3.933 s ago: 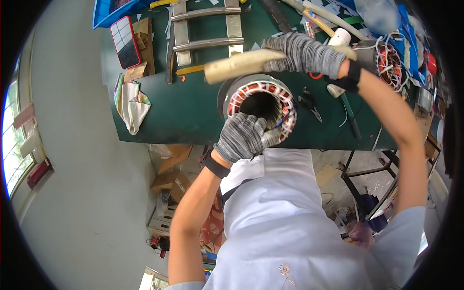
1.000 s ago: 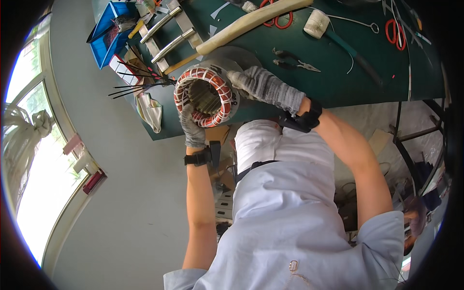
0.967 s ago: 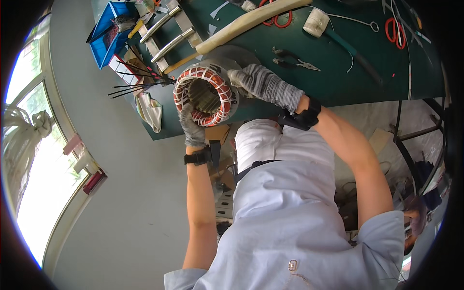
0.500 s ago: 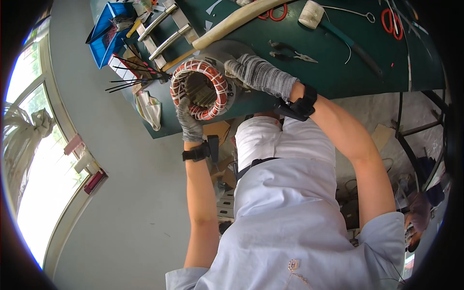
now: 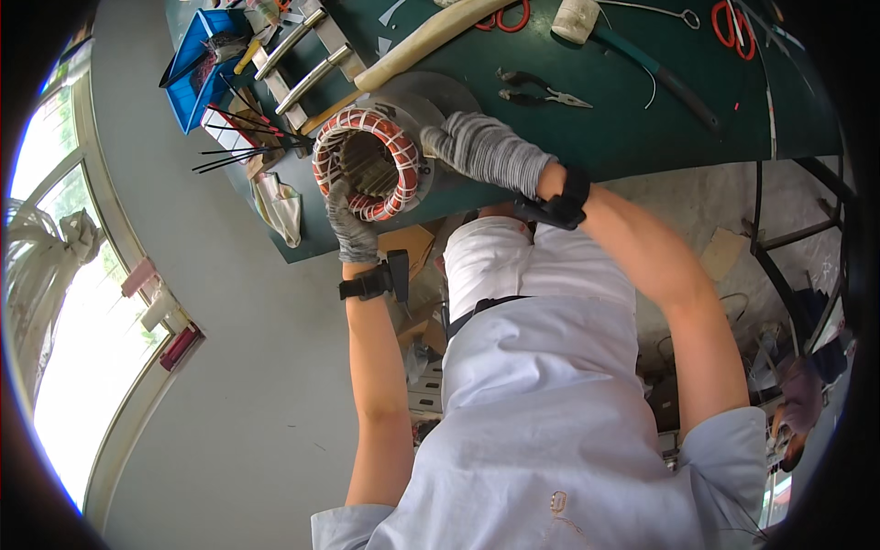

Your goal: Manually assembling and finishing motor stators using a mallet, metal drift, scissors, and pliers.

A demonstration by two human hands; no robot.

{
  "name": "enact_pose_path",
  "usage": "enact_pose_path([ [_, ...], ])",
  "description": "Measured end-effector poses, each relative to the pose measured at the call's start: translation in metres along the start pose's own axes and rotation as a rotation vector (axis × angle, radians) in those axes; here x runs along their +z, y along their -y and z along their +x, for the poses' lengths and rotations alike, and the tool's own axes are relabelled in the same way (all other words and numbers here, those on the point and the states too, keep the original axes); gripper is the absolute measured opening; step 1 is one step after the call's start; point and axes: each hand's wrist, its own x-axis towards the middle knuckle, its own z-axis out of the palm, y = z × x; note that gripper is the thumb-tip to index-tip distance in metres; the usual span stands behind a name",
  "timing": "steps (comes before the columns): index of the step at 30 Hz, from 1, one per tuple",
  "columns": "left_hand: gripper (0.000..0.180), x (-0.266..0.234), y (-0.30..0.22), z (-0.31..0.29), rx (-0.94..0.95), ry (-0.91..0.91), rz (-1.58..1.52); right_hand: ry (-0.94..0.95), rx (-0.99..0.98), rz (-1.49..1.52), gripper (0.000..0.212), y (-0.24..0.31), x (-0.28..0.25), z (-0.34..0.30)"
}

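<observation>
A motor stator (image 5: 410, 117) in a grey housing lies on the green-topped table, its open bore facing me. Orange-red windings (image 5: 406, 165), laced with white cord, ring the bore. My left hand (image 5: 351, 225), in a grey knitted glove, grips the near left part of this ring, its fingers at the bore's edge. Against the right side of the housing is my gloved right hand (image 5: 490, 151), with its fingers bent; the thumb is partly hidden. Black leads (image 5: 243, 151) stick out to the left of the stator.
Beyond the stator lie a long pale roll (image 5: 431, 41) and a metal frame with two bars (image 5: 312, 78). Pliers (image 5: 547, 89), a white-headed mallet (image 5: 655, 73) and red-handled scissors (image 5: 733, 32) lie to the right. A blue bin (image 5: 191, 87) stands far left, a cloth (image 5: 277, 209) nearer.
The whole view has shifted slightly, with the table things a little further left and up. My right hand has slid a little nearer to me along the housing. My left hand keeps its grip.
</observation>
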Motion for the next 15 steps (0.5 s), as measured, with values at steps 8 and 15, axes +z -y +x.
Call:
enact_pose_path([
  [8,0.040,-0.008,0.005,0.005,0.023,-0.009,-0.020,-0.034,0.243,0.038,0.030,0.030,-0.016,-0.013],
  [15,0.041,-0.005,0.007,0.006,0.012,0.002,-0.068,-0.508,-0.148,-0.115,0.033,-0.040,0.013,-0.004],
])
